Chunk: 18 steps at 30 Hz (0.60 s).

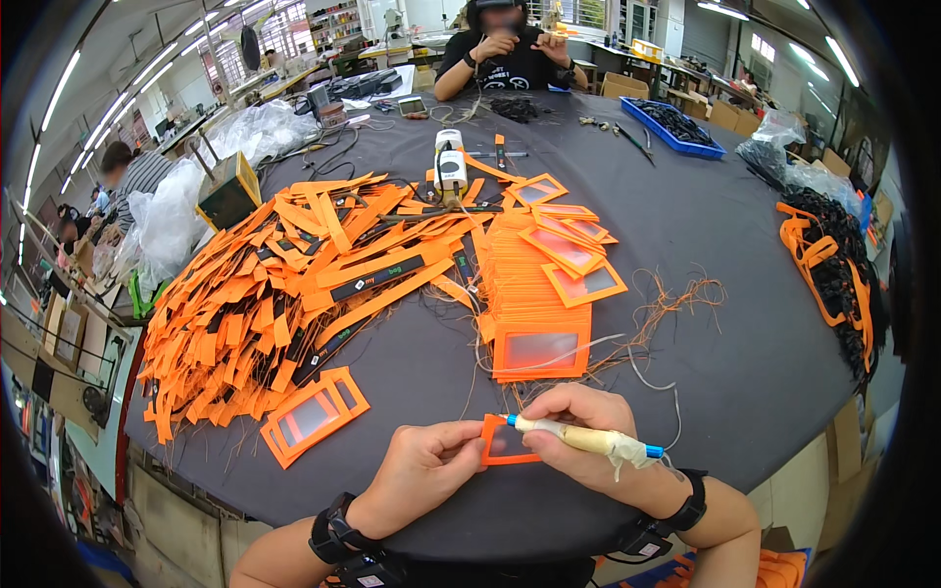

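At the table's near edge my left hand (421, 474) pinches the left edge of a small orange-framed clear window piece (510, 459). My right hand (598, 441) is closed around a corded pen-shaped tool (583, 437) with a tape-wrapped handle and blue ends. Its tip is at the top edge of the frame; whether it touches is too small to tell. Just beyond my hands stands a stack of similar orange window pieces (537, 351), with several tilted on top. Left of my left hand lie a few more orange window pieces (314, 416).
A large heap of orange and black strips (245, 304) covers the table's left side. A white power strip (450, 167) stands behind the stack. Loose orange threads (676, 299) lie to the right. Farther off are a blue tray (674, 127), black-and-orange straps (833, 265) and a seated person (510, 59).
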Available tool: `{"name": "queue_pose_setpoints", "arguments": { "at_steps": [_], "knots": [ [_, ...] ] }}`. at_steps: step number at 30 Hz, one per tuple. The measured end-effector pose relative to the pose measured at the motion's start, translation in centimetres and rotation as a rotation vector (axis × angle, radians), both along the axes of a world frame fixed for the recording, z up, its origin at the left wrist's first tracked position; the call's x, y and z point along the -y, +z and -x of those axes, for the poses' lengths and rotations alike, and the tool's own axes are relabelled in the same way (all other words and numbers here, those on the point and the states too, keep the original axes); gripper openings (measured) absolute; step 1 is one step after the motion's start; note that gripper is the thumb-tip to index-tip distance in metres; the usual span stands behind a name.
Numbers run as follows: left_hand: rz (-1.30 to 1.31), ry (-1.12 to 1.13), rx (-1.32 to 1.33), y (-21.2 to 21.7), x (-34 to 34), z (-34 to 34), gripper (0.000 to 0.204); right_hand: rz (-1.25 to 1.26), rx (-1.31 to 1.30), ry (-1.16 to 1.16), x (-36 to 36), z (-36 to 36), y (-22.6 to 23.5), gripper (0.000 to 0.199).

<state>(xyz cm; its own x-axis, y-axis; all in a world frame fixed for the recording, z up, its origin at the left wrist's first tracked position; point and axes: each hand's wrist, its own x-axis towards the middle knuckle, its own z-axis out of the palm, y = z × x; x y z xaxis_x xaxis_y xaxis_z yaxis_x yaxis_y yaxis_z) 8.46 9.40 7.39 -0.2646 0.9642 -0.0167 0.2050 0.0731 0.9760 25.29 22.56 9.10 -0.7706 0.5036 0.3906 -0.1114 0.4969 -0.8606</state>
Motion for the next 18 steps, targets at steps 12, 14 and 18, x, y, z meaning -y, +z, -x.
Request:
{"name": "queue_pose_setpoints", "arguments": {
  "at_steps": [12,14,18],
  "knots": [
    [0.075,0.051,0.236,-0.6,0.3,0.6,0.020,0.544,-0.236,-0.055,-1.7,-1.1,-0.1,0.019],
    [0.096,0.040,0.298,-0.7,0.6,1.5,0.018,0.574,-0.319,-0.103,-2.6,-1.2,-0.1,0.020],
    [0.154,0.087,0.247,-1.1,1.6,3.1,0.023,0.520,-0.275,-0.133,-2.8,-1.1,-0.4,0.018]
  ]
}}
